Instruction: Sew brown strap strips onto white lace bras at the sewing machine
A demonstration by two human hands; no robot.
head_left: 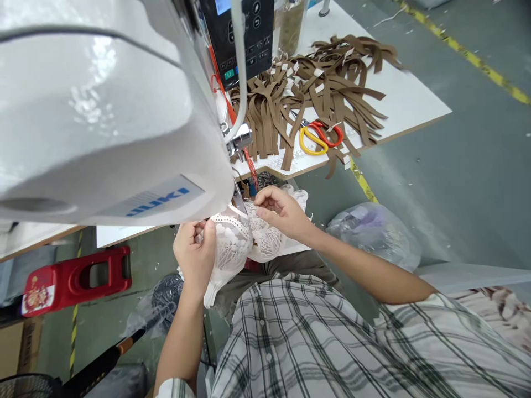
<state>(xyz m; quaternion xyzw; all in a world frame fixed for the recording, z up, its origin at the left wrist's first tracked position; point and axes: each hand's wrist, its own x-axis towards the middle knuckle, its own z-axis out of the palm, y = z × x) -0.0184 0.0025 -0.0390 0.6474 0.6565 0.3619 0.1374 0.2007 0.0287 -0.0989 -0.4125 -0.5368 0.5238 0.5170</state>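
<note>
A white lace bra [230,243] hangs at the edge of the sewing machine [124,127], its two cups facing up above my lap. At its left side my left hand [194,246] is closed, thumb and fingers pinching the lace edge. My right hand [282,213] is over the other cup near the needle area, its fingers curled together; what lies between them is too small to make out. The needle area is partly hidden by the machine head.
Many brown fabric strips [348,83] with white tags lie on the white table [415,105]. Red-and-yellow scissors [319,137] rest among them. A black control panel [249,38] stands behind the machine. On the floor are a red plastic stool [99,273] and a clear plastic bag [373,232].
</note>
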